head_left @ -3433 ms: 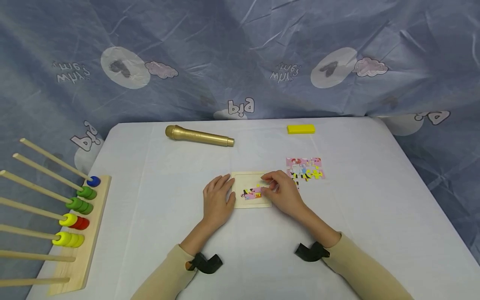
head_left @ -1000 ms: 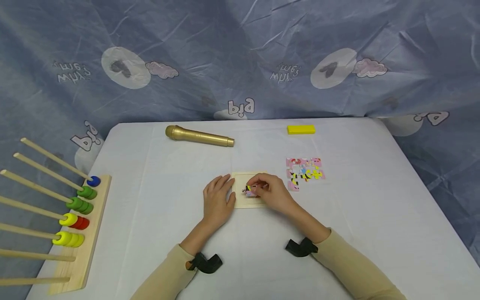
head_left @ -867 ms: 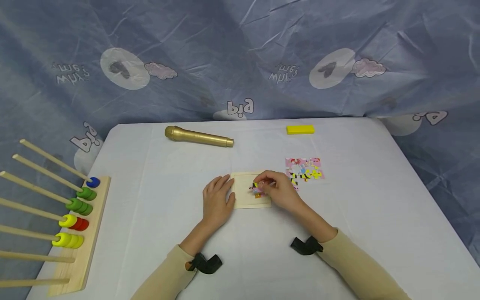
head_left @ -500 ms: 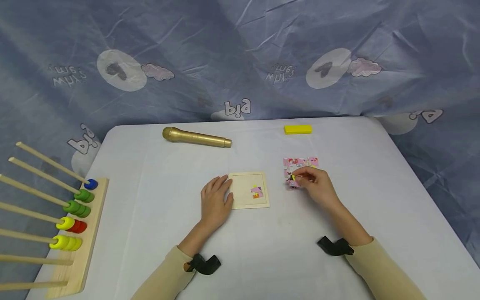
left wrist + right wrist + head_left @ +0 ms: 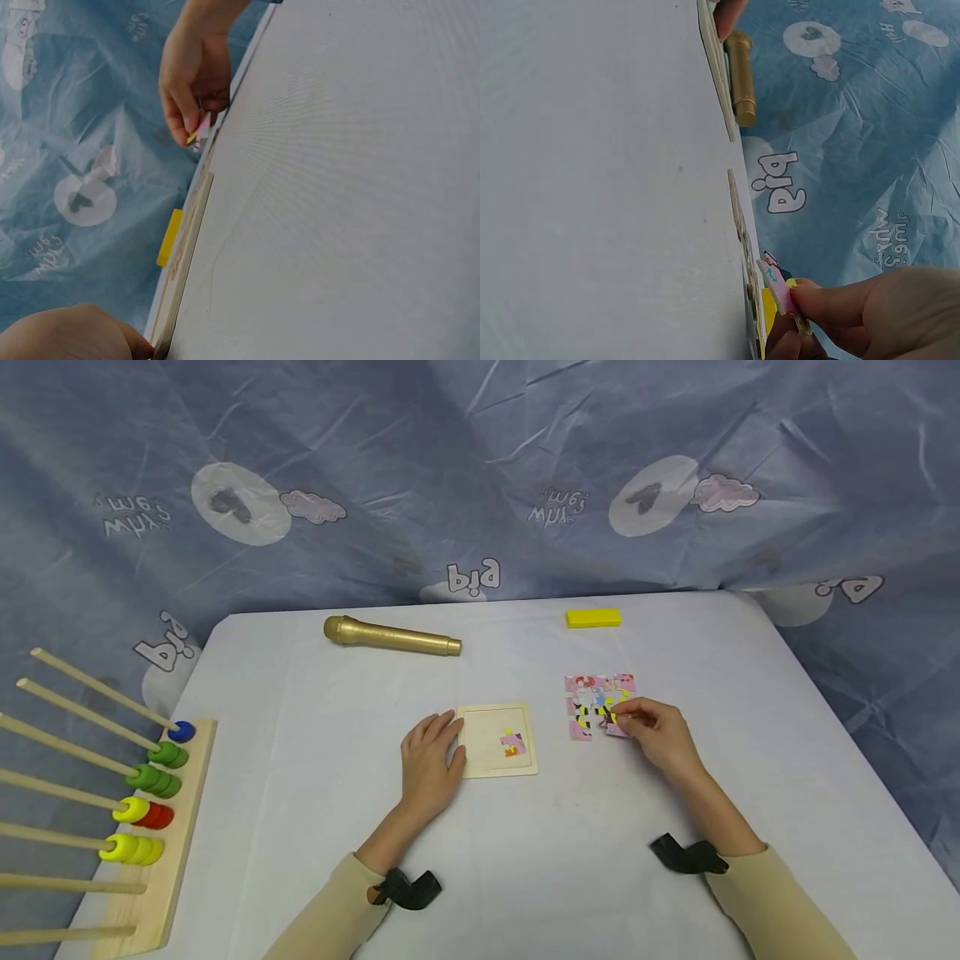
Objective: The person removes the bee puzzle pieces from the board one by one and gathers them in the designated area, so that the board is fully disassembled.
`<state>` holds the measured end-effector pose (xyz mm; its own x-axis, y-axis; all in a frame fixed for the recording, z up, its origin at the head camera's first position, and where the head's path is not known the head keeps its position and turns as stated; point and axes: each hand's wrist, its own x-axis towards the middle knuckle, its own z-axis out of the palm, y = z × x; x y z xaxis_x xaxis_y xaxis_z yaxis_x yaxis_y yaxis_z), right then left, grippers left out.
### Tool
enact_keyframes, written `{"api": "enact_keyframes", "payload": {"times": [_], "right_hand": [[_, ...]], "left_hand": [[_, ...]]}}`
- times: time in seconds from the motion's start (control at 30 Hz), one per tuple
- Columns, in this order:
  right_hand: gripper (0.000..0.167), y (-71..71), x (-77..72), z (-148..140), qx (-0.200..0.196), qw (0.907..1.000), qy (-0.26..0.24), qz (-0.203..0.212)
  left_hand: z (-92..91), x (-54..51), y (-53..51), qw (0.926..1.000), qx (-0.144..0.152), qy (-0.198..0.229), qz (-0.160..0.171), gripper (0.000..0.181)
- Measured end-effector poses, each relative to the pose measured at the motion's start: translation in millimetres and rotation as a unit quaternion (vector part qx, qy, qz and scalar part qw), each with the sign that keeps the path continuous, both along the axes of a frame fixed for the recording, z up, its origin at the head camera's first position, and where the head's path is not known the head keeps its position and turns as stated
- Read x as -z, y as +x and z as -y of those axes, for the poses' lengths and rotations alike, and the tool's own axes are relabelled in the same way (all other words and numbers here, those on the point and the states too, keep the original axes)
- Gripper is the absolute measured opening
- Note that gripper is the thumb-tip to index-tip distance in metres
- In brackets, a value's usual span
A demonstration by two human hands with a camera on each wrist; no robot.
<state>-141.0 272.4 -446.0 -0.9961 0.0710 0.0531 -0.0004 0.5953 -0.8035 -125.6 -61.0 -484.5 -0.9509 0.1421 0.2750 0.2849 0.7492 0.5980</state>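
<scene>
My right hand [image 5: 662, 739] pinches a pink, yellow and black jigsaw piece [image 5: 777, 288] between thumb and fingers. It holds the piece at the lower right of a group of jigsaw pieces [image 5: 581, 682] on the table; in the right wrist view the piece is tilted above the others. To the left lies a pale wooden puzzle tray [image 5: 482, 762]. Inside it, toward the lower right, sits a small pink and yellow puzzle part [image 5: 513, 745]. My left hand [image 5: 432, 758] rests flat at the tray's left edge, fingers extended and touching it.
Behind the tray lies a gold toy microphone [image 5: 393, 637], and a yellow block [image 5: 593, 618] stands near the back edge. A wooden bead rack [image 5: 176, 852] with long pegs takes up the left side. A patterned blue-grey cloth [image 5: 420, 468] hangs behind.
My right hand lifted a jigsaw piece from the tray and carried it right to the group of pieces, then to that group's lower right. My left hand stayed at the tray.
</scene>
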Motion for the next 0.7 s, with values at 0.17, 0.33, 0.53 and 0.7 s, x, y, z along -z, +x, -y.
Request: {"api": "enact_keyframes", "payload": {"times": [0.17,0.33,0.53,0.7], "right_hand": [[0.016,0.2,1.7,1,-0.006,0.9999,0.004,0.006],[0.016,0.6,2.5,2,-0.012,0.9994,0.03,0.01],[0.013,0.7,7.3,3,-0.009,0.996,0.085,-0.025],[0.018,1.7,11.7,4,0.006,0.9918,0.1,-0.079]], "left_hand": [[-0.1,0.3,-0.5,1.0,0.0,-0.003,-0.004,0.04],[0.2,-0.2,-0.7,1.0,0.001,-0.004,-0.005,0.04],[0.3,0.4,-0.9,1.0,0.001,-0.003,-0.003,0.04],[0.2,1.8,-1.2,1.0,0.0,-0.005,0.001,0.04]]}}
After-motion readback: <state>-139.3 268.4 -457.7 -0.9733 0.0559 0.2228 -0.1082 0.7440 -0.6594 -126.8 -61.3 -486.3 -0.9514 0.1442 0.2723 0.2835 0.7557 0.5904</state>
